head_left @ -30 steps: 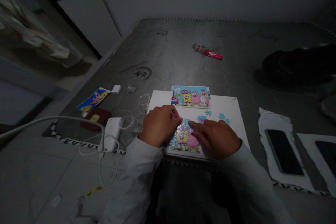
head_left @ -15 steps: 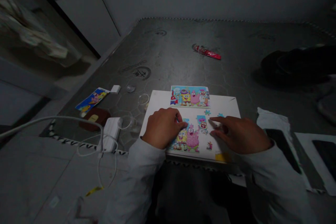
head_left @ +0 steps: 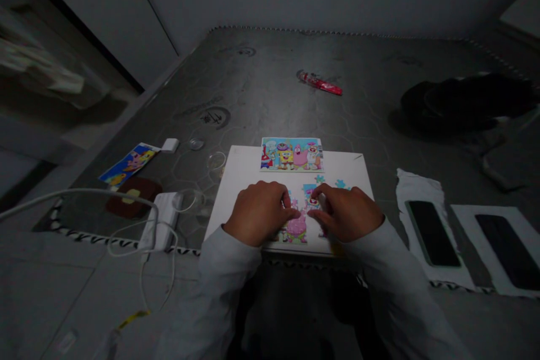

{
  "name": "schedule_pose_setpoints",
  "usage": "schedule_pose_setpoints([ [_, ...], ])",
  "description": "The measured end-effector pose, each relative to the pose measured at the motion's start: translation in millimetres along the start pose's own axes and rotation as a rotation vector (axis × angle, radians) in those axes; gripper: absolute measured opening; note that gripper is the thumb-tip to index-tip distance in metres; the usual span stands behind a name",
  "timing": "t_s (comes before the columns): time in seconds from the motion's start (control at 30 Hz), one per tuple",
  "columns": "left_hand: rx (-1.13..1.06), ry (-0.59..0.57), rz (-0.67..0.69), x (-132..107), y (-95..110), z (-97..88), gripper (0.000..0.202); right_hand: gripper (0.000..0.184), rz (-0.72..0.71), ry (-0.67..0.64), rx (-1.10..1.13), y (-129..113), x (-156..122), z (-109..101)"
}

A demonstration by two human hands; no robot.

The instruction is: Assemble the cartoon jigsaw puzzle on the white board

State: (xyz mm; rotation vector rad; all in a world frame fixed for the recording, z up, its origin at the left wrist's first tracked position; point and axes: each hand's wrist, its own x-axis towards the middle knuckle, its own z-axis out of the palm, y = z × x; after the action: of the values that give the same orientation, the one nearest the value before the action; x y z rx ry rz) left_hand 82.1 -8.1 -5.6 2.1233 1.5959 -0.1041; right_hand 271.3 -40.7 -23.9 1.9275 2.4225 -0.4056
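Observation:
A partly joined cartoon jigsaw puzzle lies on a white board. My left hand rests over its left side, fingers curled and thumb tip at the pink figure's upper part, hiding much of the puzzle. Close by on the right is a small joined puzzle section with blue at the top. My right hand has its index finger and thumb bent around this section, touching it. Loose blue puzzle pieces, one piece and another piece, lie above the right hand.
A picture card lies across the board's back edge. On the left are clear round lids, a brown case and a white power bank with a cable. Two phones, one green-edged phone and a dark phone, lie right.
My right hand has moved left and closed in around the small puzzle section, nearer my left hand. My left hand stays on the puzzle. The whole view has shifted slightly.

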Motion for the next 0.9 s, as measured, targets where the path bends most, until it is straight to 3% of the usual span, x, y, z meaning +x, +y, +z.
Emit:
schedule_pose_setpoints([
  [0.23,0.024,-0.011,0.013,2.4,-5.0,4.3,0.028,0.031,0.038,0.028,0.007,0.7,0.3,2.1],
  [0.47,-0.012,-0.022,0.016,0.6,-3.8,2.5,0.026,0.028,0.041,-0.037,0.013,1.4,0.1,-2.0],
  [0.9,-0.045,-0.013,0.073,3.1,-5.5,4.0,0.023,0.024,-0.013,0.019,0.019,2.2,0.9,2.0],
])
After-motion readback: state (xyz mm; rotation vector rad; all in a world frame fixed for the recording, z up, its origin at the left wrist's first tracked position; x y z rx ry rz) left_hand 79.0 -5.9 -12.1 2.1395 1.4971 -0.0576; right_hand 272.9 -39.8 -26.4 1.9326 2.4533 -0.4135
